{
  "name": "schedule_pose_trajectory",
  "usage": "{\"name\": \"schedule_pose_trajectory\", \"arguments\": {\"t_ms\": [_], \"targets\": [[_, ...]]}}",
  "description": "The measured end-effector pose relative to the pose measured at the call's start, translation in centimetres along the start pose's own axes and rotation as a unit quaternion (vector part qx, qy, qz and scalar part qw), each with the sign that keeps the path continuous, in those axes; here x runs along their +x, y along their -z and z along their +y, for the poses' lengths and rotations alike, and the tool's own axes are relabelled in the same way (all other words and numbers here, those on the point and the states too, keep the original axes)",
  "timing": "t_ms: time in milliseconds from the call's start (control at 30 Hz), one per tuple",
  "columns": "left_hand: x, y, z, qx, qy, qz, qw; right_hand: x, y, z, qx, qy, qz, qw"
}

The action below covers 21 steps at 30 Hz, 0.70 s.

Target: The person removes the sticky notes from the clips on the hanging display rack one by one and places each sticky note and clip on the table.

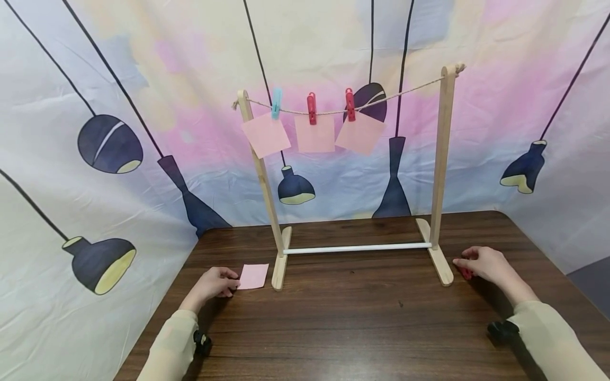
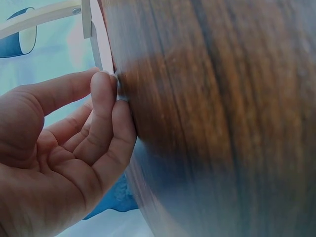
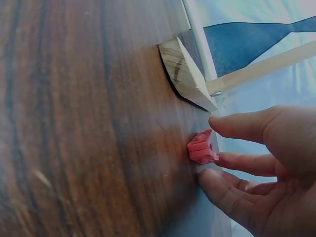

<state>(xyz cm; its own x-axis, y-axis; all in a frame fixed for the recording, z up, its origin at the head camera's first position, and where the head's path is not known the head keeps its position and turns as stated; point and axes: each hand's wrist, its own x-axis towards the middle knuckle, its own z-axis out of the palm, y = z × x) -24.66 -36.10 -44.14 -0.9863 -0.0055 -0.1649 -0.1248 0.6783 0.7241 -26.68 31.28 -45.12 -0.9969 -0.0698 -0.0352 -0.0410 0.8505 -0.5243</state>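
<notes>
A pink square paper note [image 1: 253, 276] lies on the table left of the wooden stand [image 1: 281, 259]. My left hand [image 1: 215, 284] pinches its left edge between thumb and fingertips; the left wrist view shows the note edge-on as a thin pale strip [image 2: 104, 42]. Beyond the stand's right foot, a red clothespin [image 3: 202, 147] rests on the table under my right hand [image 1: 485, 263]. In the right wrist view, the thumb is on one side of the clothespin and the fingers on the other, with a small gap at the thumb.
A string [image 1: 405, 91] sags between the stand's two posts. Three pink notes hang from it, one under a blue clothespin [image 1: 276, 103], the others under red clothespins [image 1: 312, 108]. A white rod [image 1: 357, 248] joins the feet. Behind the brown table [image 1: 333, 328] hangs a printed cloth [image 1: 190, 63].
</notes>
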Motion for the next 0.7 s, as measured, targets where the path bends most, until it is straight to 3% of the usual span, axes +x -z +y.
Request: {"name": "schedule_pose_trajectory", "arguments": {"t_ms": [267,467,700], "targets": [[0.0,0.4,0.2,0.006,0.002,-0.004,1.0,-0.1,0.8,0.2,-0.002,0.006,0.013,1.0],[0.1,1.2,0.6,-0.002,0.004,-0.001,1.0,-0.3,1.7,0.1,-0.001,0.019,0.052,0.998],[0.0,2.0,1.0,0.009,-0.019,0.006,0.9998,-0.7,3.0,-1.1,0.013,0.047,0.103,0.994]]}}
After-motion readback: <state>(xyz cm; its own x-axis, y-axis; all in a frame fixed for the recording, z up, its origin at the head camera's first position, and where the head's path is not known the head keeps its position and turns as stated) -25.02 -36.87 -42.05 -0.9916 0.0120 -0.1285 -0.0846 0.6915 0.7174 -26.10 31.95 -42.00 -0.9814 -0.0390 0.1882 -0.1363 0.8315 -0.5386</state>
